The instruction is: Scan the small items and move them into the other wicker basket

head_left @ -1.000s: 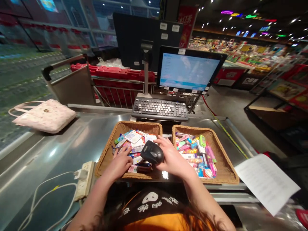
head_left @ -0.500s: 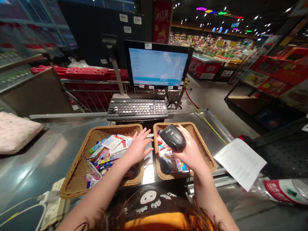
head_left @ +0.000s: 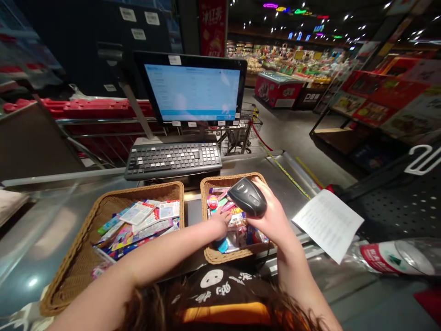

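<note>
In my right hand (head_left: 275, 214) is a black barcode scanner (head_left: 248, 196), held above the right wicker basket (head_left: 263, 178). My left hand (head_left: 220, 223) reaches into that same basket with bent fingers among small candy and snack packets (head_left: 237, 220). What its fingertips grip is hidden. To the left stands another wicker basket (head_left: 98, 197), larger in view, with several flat colourful snack packets (head_left: 144, 223) lying in a loose heap. My left forearm passes over its front right corner.
Behind the baskets stand a black keyboard (head_left: 174, 158) and a lit monitor (head_left: 195, 94). On the right lie a printed paper sheet (head_left: 329, 225) and a clear plastic bottle (head_left: 389, 257) with a red label. The metal counter (head_left: 58, 216) runs beneath everything.
My left hand has moved right, from over the left basket's edge into the right basket, its spread fingers now bent. The scanner stays in my right hand. The view has shifted right.
</note>
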### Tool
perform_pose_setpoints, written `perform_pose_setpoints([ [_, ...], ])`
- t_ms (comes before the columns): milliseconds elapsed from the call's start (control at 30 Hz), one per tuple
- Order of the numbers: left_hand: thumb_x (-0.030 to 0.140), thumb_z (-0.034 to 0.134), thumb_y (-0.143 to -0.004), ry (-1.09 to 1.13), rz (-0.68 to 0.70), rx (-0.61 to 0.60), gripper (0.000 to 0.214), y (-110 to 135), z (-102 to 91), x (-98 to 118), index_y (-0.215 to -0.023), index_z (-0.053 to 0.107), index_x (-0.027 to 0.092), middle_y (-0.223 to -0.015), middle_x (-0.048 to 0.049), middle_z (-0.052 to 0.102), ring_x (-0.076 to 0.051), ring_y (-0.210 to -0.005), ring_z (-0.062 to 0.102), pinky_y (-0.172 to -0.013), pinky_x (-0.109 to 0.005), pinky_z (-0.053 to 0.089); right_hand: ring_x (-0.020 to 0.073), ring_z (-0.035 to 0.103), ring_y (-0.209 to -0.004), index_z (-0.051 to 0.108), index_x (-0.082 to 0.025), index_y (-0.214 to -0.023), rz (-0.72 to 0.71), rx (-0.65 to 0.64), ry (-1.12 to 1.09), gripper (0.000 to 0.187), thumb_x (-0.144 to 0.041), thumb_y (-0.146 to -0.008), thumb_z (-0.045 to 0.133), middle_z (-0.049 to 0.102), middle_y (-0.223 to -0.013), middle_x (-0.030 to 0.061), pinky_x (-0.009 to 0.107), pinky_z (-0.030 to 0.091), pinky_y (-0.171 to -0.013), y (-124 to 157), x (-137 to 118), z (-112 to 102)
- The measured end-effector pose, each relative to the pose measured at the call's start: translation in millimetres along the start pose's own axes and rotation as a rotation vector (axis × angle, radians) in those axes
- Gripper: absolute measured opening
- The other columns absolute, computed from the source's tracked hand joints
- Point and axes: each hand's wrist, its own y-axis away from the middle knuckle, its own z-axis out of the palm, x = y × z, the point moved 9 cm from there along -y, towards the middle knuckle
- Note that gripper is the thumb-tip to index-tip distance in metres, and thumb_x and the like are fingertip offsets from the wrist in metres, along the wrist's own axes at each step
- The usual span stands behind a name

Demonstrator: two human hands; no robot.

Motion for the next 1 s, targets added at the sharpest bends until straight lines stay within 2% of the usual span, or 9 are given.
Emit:
perform_pose_setpoints([
  [100, 0.004, 0.087, -0.034, -0.052, 0.031, -0.144, 0.065, 2.2, 19.5, -4.2, -0.095, 0.078, 0.023, -0.138, -0.0136, 0.061, -0.040, -0.136, 0.046, -0.121, -0.058, 0.013, 0.0338, 0.044, -0.138, 0.053, -0.018, -0.131, 0.003, -0.002, -0.013, 0.065, -0.018, -0.068, 0.069, 0.058, -0.135, 0.0145, 0.054, 0.037, -0.116, -1.3, 4.0, -3.3],
  [200, 0.005, 0.087, -0.034, -0.088, 0.046, -0.217, 0.056, 4.3, 21.2, -13.2, -0.087, 0.078, 0.021, -0.128, -0.0158, 0.067, -0.041, -0.137, 0.043, -0.119, -0.061, 0.012, 0.0337, 0.042, -0.139, 0.054, -0.019, -0.129, -0.008, -0.012, -0.019, 0.063, -0.016, -0.068, 0.066, 0.059, -0.134, 0.0128, 0.055, 0.036, -0.116, -3.2, 4.3, -3.7],
  [300, 0.009, 0.088, -0.037, -0.061, 0.103, -0.223, 0.049, 6.8, 13.2, -14.3, -0.083, 0.077, 0.022, -0.113, -0.0116, 0.074, -0.040, -0.135, 0.045, -0.118, -0.060, 0.017, 0.0341, 0.042, -0.139, 0.055, -0.019, -0.128, -0.006, -0.016, -0.020, 0.062, -0.016, -0.067, 0.067, 0.059, -0.133, 0.0126, 0.055, 0.036, -0.117, -4.9, 3.9, -3.0],
  [433, 0.014, 0.087, -0.047, 0.041, 0.169, -0.142, 0.053, 15.7, -8.4, -6.3, -0.099, 0.076, 0.020, -0.127, -0.0121, 0.067, -0.038, -0.133, 0.047, -0.117, -0.053, 0.027, 0.0344, 0.043, -0.139, 0.055, -0.019, -0.127, 0.000, -0.003, -0.009, 0.058, -0.021, -0.070, 0.069, 0.059, -0.133, 0.0132, 0.055, 0.036, -0.116, -5.1, 3.3, -1.9],
  [600, 0.022, 0.086, -0.057, 0.237, 0.210, 0.129, 0.069, 29.9, -69.9, 6.9, -0.123, 0.066, 0.026, -0.139, -0.0082, 0.060, -0.033, -0.132, 0.049, -0.116, -0.051, 0.030, 0.0354, 0.045, -0.137, 0.055, -0.015, -0.128, 0.004, 0.041, 0.018, 0.059, -0.028, -0.073, 0.070, 0.059, -0.133, 0.0171, 0.056, 0.038, -0.115, -5.7, -1.3, -2.2],
  [733, 0.025, 0.079, -0.072, 0.160, 0.280, 0.362, 0.029, 61.6, -137.7, 10.2, -0.100, 0.074, 0.024, -0.145, -0.0080, 0.055, -0.032, -0.142, 0.039, -0.120, -0.058, 0.016, 0.0352, 0.048, -0.135, 0.056, -0.016, -0.127, -0.058, 0.096, 0.050, 0.053, -0.033, -0.078, 0.068, 0.060, -0.131, 0.0168, 0.056, 0.038, -0.115, -9.7, -15.4, -7.2],
  [800, 0.026, 0.073, -0.079, 0.115, 0.228, 0.494, 0.014, 86.5, -174.1, -1.7, -0.093, 0.074, 0.024, -0.149, -0.0074, 0.051, -0.031, -0.145, 0.034, -0.119, -0.062, 0.013, 0.0346, 0.047, -0.136, 0.055, -0.018, -0.129, -0.072, 0.137, 0.078, 0.053, -0.035, -0.080, 0.067, 0.060, -0.132, 0.0154, 0.056, 0.037, -0.115, -12.2, -21.6, -10.6],
  [867, 0.027, 0.070, -0.083, 0.070, 0.147, 0.611, 0.011, 115.1, -207.1, -17.2, -0.093, 0.074, 0.025, -0.151, -0.0072, 0.048, -0.030, -0.147, 0.031, -0.119, -0.062, 0.013, 0.0351, 0.045, -0.138, 0.053, -0.019, -0.132, -0.079, 0.170, 0.095, 0.055, -0.035, -0.081, 0.066, 0.058, -0.135, 0.0149, 0.056, 0.038, -0.115, -15.5, -27.7, -12.1],
  [1000, 0.029, 0.065, -0.087, -0.044, 0.028, 0.790, 0.012, 170.9, -256.2, -38.8, -0.093, 0.074, 0.024, -0.155, -0.0081, 0.043, -0.030, -0.148, 0.029, -0.120, -0.061, 0.014, 0.0366, 0.042, -0.140, 0.051, -0.019, -0.135, -0.142, 0.192, 0.099, 0.058, -0.033, -0.080, 0.067, 0.056, -0.138, 0.0148, 0.057, 0.038, -0.114, -27.4, -47.7, -8.2],
])
